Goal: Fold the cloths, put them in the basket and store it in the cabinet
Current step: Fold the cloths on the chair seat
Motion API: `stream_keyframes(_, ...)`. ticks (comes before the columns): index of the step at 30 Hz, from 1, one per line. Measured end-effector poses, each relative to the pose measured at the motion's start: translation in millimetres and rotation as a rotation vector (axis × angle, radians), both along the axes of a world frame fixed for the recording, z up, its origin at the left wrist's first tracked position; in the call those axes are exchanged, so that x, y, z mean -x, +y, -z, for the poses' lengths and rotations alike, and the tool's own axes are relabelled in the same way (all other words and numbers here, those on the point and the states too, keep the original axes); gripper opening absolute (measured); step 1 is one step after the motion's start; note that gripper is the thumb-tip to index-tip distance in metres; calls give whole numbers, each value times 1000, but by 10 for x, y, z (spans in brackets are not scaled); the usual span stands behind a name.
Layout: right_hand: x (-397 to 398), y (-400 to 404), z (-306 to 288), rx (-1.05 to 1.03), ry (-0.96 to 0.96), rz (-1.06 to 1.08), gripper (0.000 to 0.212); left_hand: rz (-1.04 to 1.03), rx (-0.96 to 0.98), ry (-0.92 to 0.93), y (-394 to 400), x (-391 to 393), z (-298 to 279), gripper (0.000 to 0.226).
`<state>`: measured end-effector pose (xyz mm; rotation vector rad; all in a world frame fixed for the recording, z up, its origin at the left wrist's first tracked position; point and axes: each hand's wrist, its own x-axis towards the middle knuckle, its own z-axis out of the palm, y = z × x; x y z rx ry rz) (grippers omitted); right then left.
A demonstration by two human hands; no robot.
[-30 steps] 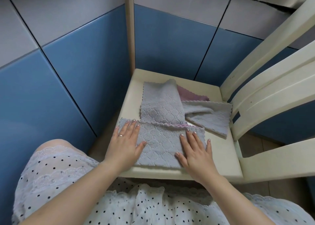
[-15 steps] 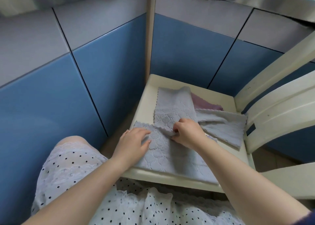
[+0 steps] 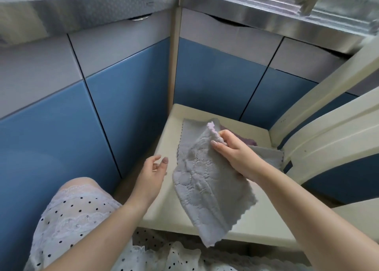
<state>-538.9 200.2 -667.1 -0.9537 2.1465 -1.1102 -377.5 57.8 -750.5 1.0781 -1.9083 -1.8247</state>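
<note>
My right hand [image 3: 231,151] pinches the top corner of a folded grey cloth [image 3: 207,190] and holds it up, hanging above the cream chair seat [image 3: 164,145]. My left hand [image 3: 152,172] hovers just left of the cloth with fingers loosely curled, touching nothing. Under the lifted cloth another grey cloth [image 3: 189,129] lies flat on the seat. A pink cloth [image 3: 248,140] and a further grey cloth [image 3: 268,157] lie behind my right hand, partly hidden. No basket is in view.
Blue and grey cabinet doors [image 3: 127,98] form a corner behind the chair, under a steel counter [image 3: 102,6]. The chair's cream backrest slats [image 3: 328,127] rise at the right. My lap in a dotted white dress [image 3: 78,219] is below the seat edge.
My right hand took hold of the folded grey cloth and lifted it off the seat. My left hand let go and drew back to the left. The camera tilted up.
</note>
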Motion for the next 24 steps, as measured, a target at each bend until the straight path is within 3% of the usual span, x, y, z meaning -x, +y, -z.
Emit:
stream_keyframes(2,-11,2,18,103,-211,67,11,133,-385,73,72,34,-103,53)
stream_keyframes(5,-28,41,96,246,-398,170,13,221,-595,271,114,87,-189,40)
stream_keyframes(6,-30,59,151,272,-438,212,14,209,-587,325,107,114,-245,38)
stream_keyframes(7,-42,73,239,270,-461,255,15,204,-539,330,70,146,-221,49)
stream_keyframes(10,-122,96,589,134,-451,421,18,220,-407,239,50,261,-186,70)
stream_keyframes(13,-218,163,903,41,-469,531,32,235,-332,113,72,299,-72,62)
stream_keyframes(17,-277,425,1041,-23,-336,398,59,267,-307,-56,-1,185,39,55)
stream_keyframes(19,-325,571,1092,-109,-207,271,57,329,-284,-93,-50,68,117,56)
stream_keyframes(22,-411,679,1160,-169,-131,160,37,410,-221,-150,-38,-83,155,51)
stream_keyframes(24,-442,711,1177,-161,-184,128,47,478,-3,-206,-29,-161,214,54)
